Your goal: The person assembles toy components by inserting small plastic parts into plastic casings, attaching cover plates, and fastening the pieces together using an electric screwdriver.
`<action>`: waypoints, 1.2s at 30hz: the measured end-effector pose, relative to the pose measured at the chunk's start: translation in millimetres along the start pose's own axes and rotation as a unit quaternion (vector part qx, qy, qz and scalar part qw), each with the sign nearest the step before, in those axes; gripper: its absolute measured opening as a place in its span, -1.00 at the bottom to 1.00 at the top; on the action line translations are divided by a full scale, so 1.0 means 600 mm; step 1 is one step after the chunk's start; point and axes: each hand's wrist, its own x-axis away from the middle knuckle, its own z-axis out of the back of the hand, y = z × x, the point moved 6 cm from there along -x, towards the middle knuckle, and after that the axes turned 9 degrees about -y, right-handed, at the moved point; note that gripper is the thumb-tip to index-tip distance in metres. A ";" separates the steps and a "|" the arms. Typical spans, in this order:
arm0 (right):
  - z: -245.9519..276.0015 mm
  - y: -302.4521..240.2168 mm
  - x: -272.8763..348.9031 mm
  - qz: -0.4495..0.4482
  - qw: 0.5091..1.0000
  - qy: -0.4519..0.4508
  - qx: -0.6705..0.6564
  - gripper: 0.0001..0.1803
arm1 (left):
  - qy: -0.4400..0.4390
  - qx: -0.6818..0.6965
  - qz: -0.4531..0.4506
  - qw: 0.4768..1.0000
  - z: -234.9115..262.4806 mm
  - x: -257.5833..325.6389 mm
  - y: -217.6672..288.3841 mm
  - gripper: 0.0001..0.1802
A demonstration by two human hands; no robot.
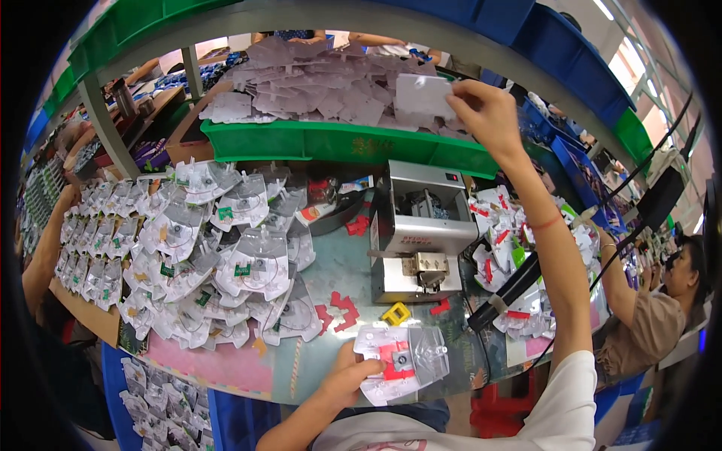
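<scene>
Near the table's front edge, my left hand grips a white plastic housing with a clear section on its right side. A red plastic piece lies in the housing under my left thumb. My right arm reaches far forward and up. Between its thumb and fingers, my right hand pinches a thin translucent white plate. That plate is over the right part of a long green tray, which is heaped with similar plates.
A metal machine stands mid-table, with a yellow piece and red pieces in front. White housings with green circuit boards pile up left. A black tube crosses on the right, near more white parts and a co-worker.
</scene>
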 end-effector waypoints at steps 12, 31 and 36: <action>-0.062 -0.148 0.368 -0.343 0.630 -0.157 -0.679 -0.35 | 0.061 -0.025 -0.103 0.993 -0.019 -0.013 0.054 -0.63; -0.074 -0.155 0.442 -0.400 0.601 -0.124 -0.681 -0.40 | 0.041 -0.070 -0.107 0.991 -0.040 -0.026 0.033 -0.65; -0.036 -0.139 0.423 -0.293 0.805 -0.161 -0.490 -0.53 | 0.056 -0.068 -0.089 0.992 -0.053 -0.020 0.041 -0.64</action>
